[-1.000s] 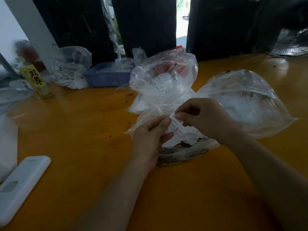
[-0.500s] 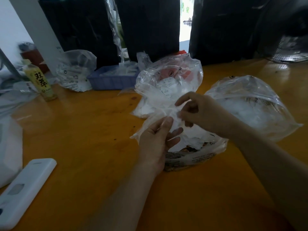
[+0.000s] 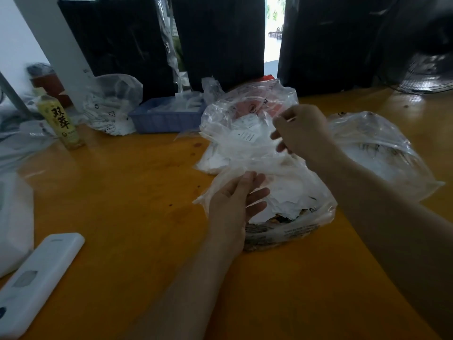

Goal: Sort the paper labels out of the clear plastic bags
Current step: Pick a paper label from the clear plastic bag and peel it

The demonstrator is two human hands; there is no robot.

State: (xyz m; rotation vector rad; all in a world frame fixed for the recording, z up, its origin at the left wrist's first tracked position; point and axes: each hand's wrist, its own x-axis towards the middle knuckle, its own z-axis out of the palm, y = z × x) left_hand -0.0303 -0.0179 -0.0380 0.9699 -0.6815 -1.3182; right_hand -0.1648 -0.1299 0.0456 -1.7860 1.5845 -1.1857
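Clear bag (image 3: 282,192): paper labels (image 3: 289,195) | left hand (image 3: 232,204) holds rim | right hand (image 3: 301,133) pinches film

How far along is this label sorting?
Partly done: loose paper labels already pile in the open bag. In hand: the left hand grips a clear bag while the right hand lifts away. Left: the full bag on the right.
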